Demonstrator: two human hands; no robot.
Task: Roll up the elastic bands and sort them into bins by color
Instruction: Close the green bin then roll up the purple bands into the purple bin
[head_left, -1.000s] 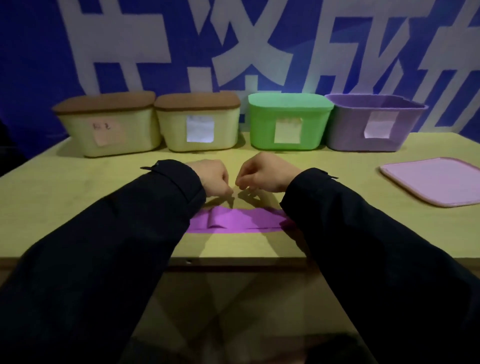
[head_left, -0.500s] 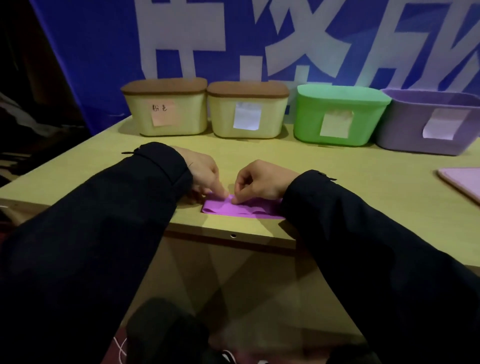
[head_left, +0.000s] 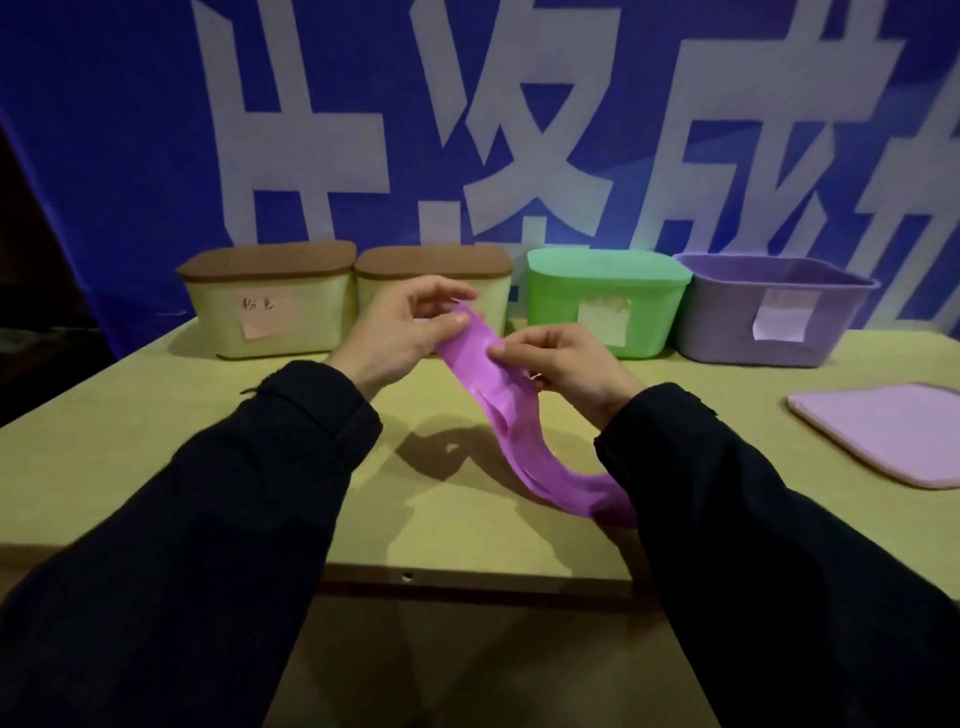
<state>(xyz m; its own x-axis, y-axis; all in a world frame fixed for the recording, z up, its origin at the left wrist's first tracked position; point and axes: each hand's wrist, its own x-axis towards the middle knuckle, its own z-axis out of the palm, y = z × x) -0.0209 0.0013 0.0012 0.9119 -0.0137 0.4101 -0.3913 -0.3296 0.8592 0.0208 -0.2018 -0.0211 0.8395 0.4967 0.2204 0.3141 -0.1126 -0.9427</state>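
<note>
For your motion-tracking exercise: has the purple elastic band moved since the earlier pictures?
Yes. The purple elastic band lay flat near the table front edge; now both hands hold its upper end lifted toward the green bin, lower end trailing on the table.

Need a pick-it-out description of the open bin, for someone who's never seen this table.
Start at the blue banner behind the table: four bins stand in a row along its foot. Go to the far right end, next to the green bin. The purple bin is the only one without a lid, and a pale note hangs on its front.
</note>
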